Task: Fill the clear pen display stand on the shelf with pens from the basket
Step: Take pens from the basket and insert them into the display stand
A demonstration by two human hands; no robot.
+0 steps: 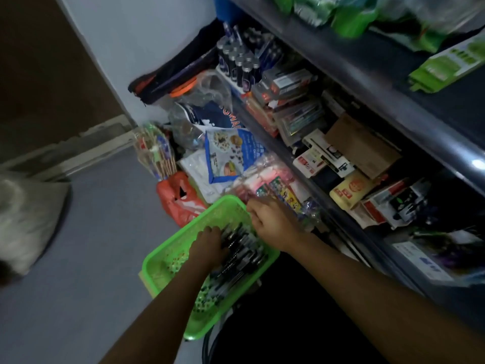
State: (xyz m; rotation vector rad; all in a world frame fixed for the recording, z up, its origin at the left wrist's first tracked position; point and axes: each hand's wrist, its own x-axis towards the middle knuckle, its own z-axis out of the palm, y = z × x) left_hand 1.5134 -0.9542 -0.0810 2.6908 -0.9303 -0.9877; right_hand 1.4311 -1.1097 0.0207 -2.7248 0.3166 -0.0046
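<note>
Gathering from the dark pens (240, 254) heaped in the green basket (168, 261) is best done in a small, aligned bunch, the left hand (208, 245) being curled over them and the right hand (273, 224) loosely bent at the rim, apparently empty, while the clear stand cannot be made out on the shelf (393, 82).

Dim shop corner, seen from above.

Pale grey floor (86, 245) underfoot, meeting a light bluish wall (147, 35) at the far corner, with a dark brown panel (39, 61) to the left above a worn, chipped skirting strip (86, 145). Along the right, dark shelving (393, 82) crammed with boxed and bagged goods, a small glare spot on its front edge (477, 164). At far left, a blurred grey-white shape (23, 219), possibly a sack.
</note>
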